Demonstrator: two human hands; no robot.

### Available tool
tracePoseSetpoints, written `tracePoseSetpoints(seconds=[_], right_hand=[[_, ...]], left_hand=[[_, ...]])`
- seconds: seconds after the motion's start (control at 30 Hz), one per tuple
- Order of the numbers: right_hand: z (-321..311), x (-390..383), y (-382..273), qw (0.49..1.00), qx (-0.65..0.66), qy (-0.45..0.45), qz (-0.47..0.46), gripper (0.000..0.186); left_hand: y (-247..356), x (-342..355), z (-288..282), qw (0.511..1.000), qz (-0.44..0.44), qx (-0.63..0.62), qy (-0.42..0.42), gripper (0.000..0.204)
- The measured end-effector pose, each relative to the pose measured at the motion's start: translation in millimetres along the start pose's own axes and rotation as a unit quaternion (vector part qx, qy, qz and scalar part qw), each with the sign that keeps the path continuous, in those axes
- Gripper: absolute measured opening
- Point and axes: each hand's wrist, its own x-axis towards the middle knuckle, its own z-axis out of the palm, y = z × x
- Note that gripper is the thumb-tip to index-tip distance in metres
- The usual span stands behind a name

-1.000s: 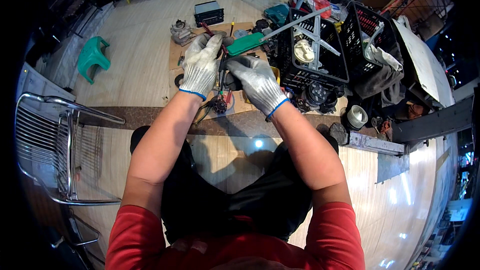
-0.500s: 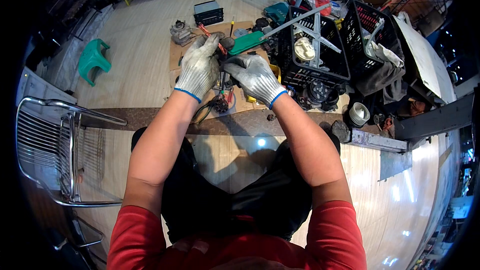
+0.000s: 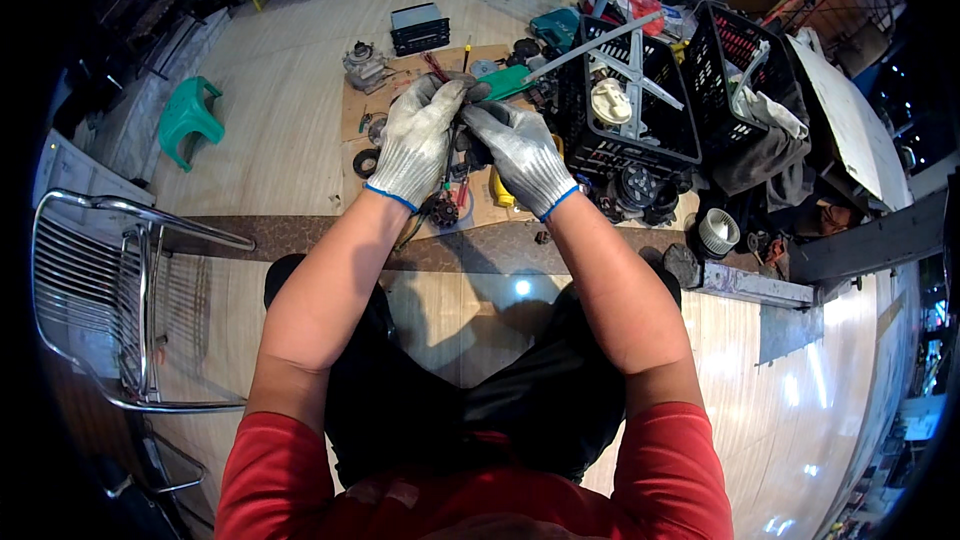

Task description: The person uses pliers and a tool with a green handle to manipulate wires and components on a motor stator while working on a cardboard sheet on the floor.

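Note:
My left hand [image 3: 418, 135], in a whitish knit work glove with a blue cuff, is closed over a cardboard sheet [image 3: 356, 100] on the floor. A thin reddish strand, like a bundle of wires [image 3: 434, 64], sticks out beyond its fingers. My right hand [image 3: 522, 152], gloved alike, has its fingers closed and meets the left at the fingertips. Whatever sits between those fingertips is hidden. Below the hands lie a dark round motor part [image 3: 443, 210] and a tool with red handles [image 3: 462, 192]. Just past them is a green tray-like piece [image 3: 505, 84].
Two black plastic crates [image 3: 640, 152] hold parts at the right, with a metal stand's legs [image 3: 632, 73] across one. Nearer lies a white blower wheel [image 3: 718, 230]. At left are a green stool [image 3: 190, 122] and a metal chair [image 3: 95, 285]. A metal housing [image 3: 365, 66] lies beyond my left hand.
Both hands have come closer together, fingertips now meeting. My left hand has shifted right, and less of the reddish strand shows. A black ring beside the left wrist has come into view.

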Motion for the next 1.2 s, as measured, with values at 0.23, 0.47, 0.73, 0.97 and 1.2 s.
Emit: tracePoseSetpoints(seconds=[0.23, 0.47, 0.73, 0.97, 1.2], right_hand=[[-14.5, 12.3, 5.5, 0.966, -0.241, 0.022, -0.086, 0.034], [-37.3, 10.0, -1.6, 0.876, -0.475, -0.031, -0.075, 0.033], [-28.9, -3.4, -9.1, 0.845, -0.505, -0.083, -0.154, 0.029], [-24.3, -5.7, -4.7, 0.899, -0.425, -0.036, -0.101, 0.032], [-21.5, -6.7, -4.8, 0.924, -0.372, 0.000, -0.082, 0.030]], left_hand=[[-5.4, 11.3, -18.8, 0.971, 0.013, 0.233, 0.061, 0.043], [10.0, 9.8, -33.4, 0.504, 0.360, 0.781, 0.081, 0.056], [-0.5, -13.6, -21.9, 0.549, 0.188, 0.804, -0.134, 0.027], [1.5, -12.0, -25.4, 0.579, 0.189, 0.788, -0.087, 0.020], [8.2, -11.1, -20.6, 0.591, 0.164, 0.788, -0.055, 0.025]])
